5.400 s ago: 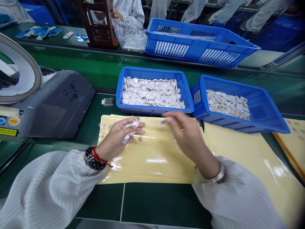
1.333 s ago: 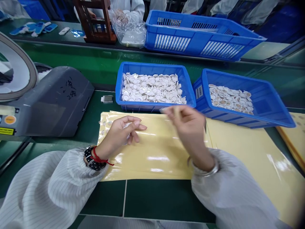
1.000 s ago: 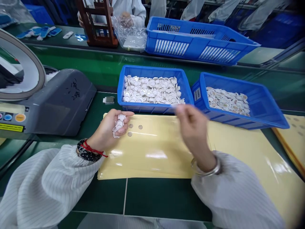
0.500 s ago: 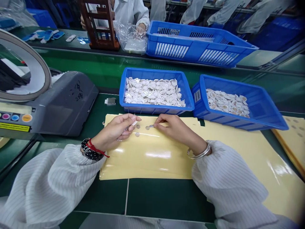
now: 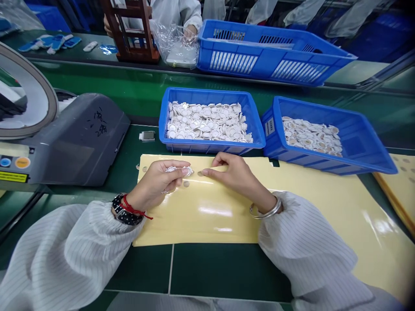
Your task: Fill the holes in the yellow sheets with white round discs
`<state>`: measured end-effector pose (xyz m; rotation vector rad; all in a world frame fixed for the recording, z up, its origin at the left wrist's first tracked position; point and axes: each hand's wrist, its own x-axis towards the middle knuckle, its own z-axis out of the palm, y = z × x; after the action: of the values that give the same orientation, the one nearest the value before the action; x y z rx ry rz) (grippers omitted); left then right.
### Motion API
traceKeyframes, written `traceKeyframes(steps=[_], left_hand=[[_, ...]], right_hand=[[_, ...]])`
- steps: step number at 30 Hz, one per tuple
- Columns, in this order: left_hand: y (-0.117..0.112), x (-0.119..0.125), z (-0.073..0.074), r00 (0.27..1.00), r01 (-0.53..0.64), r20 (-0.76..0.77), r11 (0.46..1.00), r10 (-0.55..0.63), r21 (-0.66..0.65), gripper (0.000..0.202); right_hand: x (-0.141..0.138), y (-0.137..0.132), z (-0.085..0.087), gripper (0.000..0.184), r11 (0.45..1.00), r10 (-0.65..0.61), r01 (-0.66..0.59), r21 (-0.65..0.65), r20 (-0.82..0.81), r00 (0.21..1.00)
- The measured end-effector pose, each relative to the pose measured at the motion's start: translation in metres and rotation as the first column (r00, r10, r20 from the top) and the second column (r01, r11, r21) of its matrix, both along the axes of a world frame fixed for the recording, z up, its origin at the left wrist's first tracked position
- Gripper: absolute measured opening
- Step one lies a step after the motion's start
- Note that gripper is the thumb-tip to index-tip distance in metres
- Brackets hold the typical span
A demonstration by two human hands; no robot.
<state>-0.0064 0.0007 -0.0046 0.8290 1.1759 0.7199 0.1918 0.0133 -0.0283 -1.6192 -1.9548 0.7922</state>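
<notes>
My left hand (image 5: 158, 182) is curled round a small bunch of white round stickers (image 5: 177, 170), thumb on top, resting on a glossy yellow backing sheet (image 5: 207, 211). My right hand (image 5: 234, 172) lies on the same sheet with its index finger stretched left, the tip touching a small round dot (image 5: 200, 173) stuck there. Another dot (image 5: 186, 184) sits just below. Beyond the hands stands a blue bin (image 5: 253, 125) heaped with white stickers (image 5: 207, 123).
A second blue bin (image 5: 363, 160) with tan-centred stickers stands to the right. A grey machine (image 5: 78, 138) fills the left side, a small grey part (image 5: 147, 136) beside it. More yellow sheets (image 5: 356, 216) lie right. Across the belt are a large blue crate (image 5: 269, 56) and other people in white coats.
My right hand came down from mid-air to the sheet and now presses a dot beside my left hand. My left hand has stayed on the sheet, holding its bunch of stickers.
</notes>
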Motion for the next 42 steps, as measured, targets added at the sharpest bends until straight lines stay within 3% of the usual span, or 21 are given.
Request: traceKeyframes(steps=[4,11,18,36,42], left_hand=[[0.000,0.000,-0.005,0.999,-0.017,0.050,1.000,0.017,-0.002,0.026],[0.002,-0.003,-0.009,0.991,0.031,0.129,0.999,-0.026,-0.033,0.023],[0.002,-0.004,-0.010,0.990,0.069,0.127,0.997,-0.065,-0.025,0.026],[0.003,-0.004,-0.013,0.990,0.055,0.129,0.998,-0.050,-0.042,0.024],[0.002,-0.005,-0.013,0.992,0.038,0.124,0.998,-0.032,-0.043,0.019]], right_hand=[[0.002,0.000,0.002,0.036,1.000,0.011,-0.013,-0.008,-0.179,0.984],[-0.024,-0.012,0.003,0.031,0.989,-0.112,0.137,0.051,-0.332,0.937],[-0.034,-0.017,-0.006,0.030,0.981,-0.158,0.183,0.071,-0.268,0.950],[-0.035,-0.017,-0.007,0.031,0.979,-0.164,0.186,0.083,-0.219,0.962],[-0.035,-0.018,-0.010,0.029,0.970,-0.147,0.175,0.168,-0.163,0.976]])
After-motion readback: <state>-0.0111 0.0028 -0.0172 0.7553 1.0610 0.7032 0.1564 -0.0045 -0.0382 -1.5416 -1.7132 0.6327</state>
